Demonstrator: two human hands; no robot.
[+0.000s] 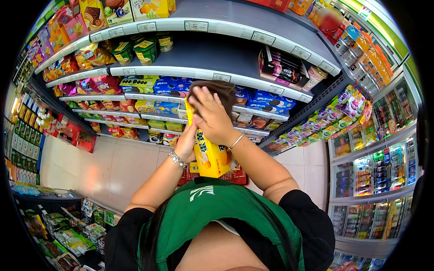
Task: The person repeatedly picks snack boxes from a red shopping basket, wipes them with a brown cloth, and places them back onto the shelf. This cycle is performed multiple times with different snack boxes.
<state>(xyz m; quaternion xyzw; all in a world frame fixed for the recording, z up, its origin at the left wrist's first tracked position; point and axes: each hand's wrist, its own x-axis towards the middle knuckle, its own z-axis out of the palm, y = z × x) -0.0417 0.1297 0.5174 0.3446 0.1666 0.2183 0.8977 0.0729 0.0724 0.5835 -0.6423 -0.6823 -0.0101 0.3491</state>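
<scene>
My left hand (pixel 185 142) grips a thin yellow package (pixel 188 111), seen nearly edge-on. A dark brown cloth (pixel 218 91) is bunched beside that package, and my right hand (pixel 213 118) presses it there with blurred fingers. Below my hands, a yellow carton (pixel 213 157) with dark printed characters and egg-yolk pictures stands tilted close to my green apron (pixel 220 200). What supports the carton is hidden. Under it shows part of a red basket (pixel 242 178), with another small yellow pack (pixel 194 167) at its left side.
Tiered grey shelves (pixel 210 54) rise in front, holding green tubs (pixel 145 50), blue cookie boxes (pixel 271 100) and a dark open carton (pixel 283 67). Bagged snacks (pixel 322 118) hang at the right shelf end. Drink coolers (pixel 376 172) line the right; a snack rack (pixel 64 227) stands lower left.
</scene>
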